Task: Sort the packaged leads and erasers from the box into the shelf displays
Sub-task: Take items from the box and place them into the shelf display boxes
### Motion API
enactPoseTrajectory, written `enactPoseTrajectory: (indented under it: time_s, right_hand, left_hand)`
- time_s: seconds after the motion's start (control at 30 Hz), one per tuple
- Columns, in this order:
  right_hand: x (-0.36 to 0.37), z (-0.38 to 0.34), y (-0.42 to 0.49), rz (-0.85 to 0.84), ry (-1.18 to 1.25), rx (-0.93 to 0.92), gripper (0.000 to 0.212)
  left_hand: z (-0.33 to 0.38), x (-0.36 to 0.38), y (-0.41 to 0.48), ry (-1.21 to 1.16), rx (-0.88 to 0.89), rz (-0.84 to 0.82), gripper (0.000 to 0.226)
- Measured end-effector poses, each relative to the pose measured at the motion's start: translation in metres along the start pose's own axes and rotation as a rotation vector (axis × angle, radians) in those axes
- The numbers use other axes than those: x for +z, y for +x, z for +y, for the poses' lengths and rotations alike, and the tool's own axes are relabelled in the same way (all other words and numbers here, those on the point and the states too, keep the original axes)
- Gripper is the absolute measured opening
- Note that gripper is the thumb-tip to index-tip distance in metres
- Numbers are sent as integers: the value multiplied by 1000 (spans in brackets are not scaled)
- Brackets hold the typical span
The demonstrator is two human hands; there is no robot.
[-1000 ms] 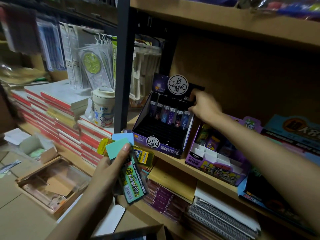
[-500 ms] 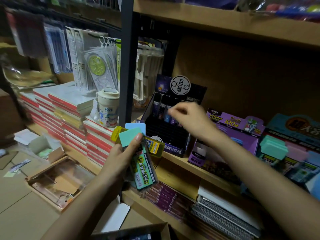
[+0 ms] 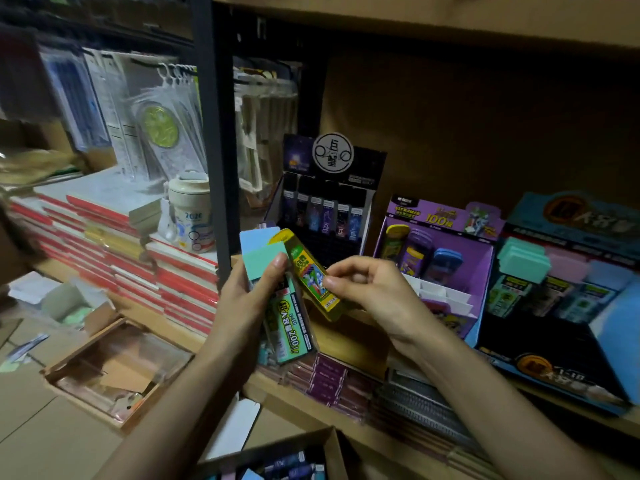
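the left hand (image 3: 242,306) gripped two flat capped packs; the front green plastic pack (image 3: 291,327) read "200". the right hand (image 3: 374,292) pinched one yellow plastic pack (image 3: 311,275) beside them, near the shelf edge. far behind, a black cardboard display (image 3: 367,168) held six tubes (image 3: 327,220); the purple cardboard display (image 3: 446,216) at right read "100".

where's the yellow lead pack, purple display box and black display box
yellow plastic lead pack (image 3: 309,276): head view, printed front
purple cardboard display box (image 3: 439,216): head view, header card
black cardboard display box (image 3: 332,157): head view, round logo

Wooden shelf (image 3: 156,317): notebook stacks (image 3: 138,258), black display (image 3: 325,216), purple display (image 3: 440,218), blue display (image 3: 588,216).
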State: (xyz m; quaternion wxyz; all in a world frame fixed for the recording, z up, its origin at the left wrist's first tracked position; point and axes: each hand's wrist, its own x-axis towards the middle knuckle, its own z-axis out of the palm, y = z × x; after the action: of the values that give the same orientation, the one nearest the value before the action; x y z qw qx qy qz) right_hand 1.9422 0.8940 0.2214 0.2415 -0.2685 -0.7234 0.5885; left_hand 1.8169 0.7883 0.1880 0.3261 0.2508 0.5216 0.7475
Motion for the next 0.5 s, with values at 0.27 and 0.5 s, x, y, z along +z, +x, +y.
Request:
enactPoseTrajectory:
  time_s: [0.27,0.5]
  right_hand:
    - [-28,7,-15,-90,5,20,24]
    - [-47,-11,-3,177,-70,-113,16]
  left_hand:
    - [-11,13,5,69,0,-190,45]
    - [-16,16,10,160,20,-167,37]
